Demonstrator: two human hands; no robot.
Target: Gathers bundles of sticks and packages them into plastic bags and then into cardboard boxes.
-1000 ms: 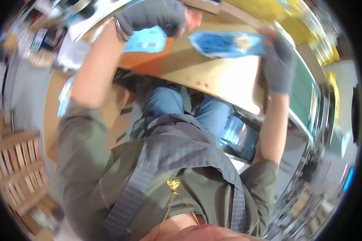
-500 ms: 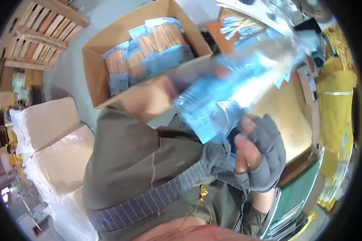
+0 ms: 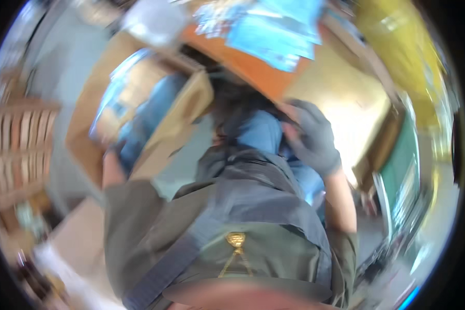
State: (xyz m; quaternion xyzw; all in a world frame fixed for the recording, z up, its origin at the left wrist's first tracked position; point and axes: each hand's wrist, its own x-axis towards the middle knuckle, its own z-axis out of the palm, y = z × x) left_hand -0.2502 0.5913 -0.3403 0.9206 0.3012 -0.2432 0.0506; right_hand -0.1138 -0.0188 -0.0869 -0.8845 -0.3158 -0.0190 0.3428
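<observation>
At the left stands an open cardboard box (image 3: 88,129) with clear-and-blue packs of wooden sticks (image 3: 144,98) inside. My left hand (image 3: 114,155) reaches over its near side against the packs; motion blurs its fingers, so their grip is unclear. My right hand (image 3: 315,139), in a grey fingerless glove, is at the near corner of an orange board (image 3: 266,72), its thumb and fingers closed around the edge. Several flat blue bags (image 3: 274,39) lie on that board, above my right hand in the picture.
Wooden sticks (image 3: 217,20) lie beside the bags. Right of the board is a tan work surface (image 3: 351,113) with a raised rim, then a yellow wrapped bundle (image 3: 403,46) and a green panel (image 3: 400,155). A slatted wooden pallet (image 3: 20,150) and a wrapped carton (image 3: 82,243) are at the left.
The blue pack between my hands is no longer there. My left hand has moved left to the box, and my right hand has moved up to the board's edge. The view has turned.
</observation>
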